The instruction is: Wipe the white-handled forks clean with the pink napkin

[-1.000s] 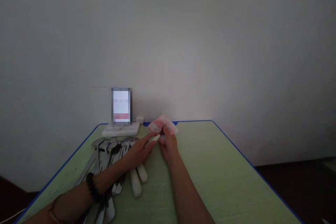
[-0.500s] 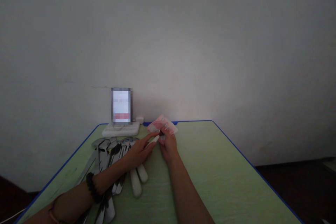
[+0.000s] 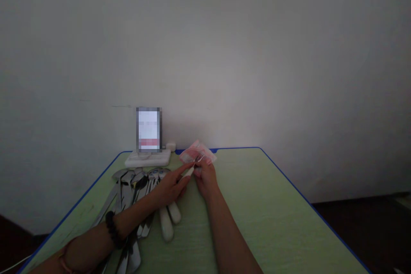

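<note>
My left hand is closed around the pale handle of a fork, whose metal tines point up and to the right. My right hand is closed on a pink and white cloth, with its thumb and fingers close to the fork's head. The cloth spreads out beyond both hands at the table's far edge. Under and beside my left forearm lies a pile of metal cutlery, with spoon bowls at the far end. Two thick pale handles stick out from it below my left hand.
A lit, blurred-out phone screen stands on a white base at the back left. A small white object sits beside it. The green table has a blue edge and meets a grey wall.
The fork's tines now show more clearly above the right thumb, and the cloth has shifted slightly around them. Both forearms stay nearly in place.
</note>
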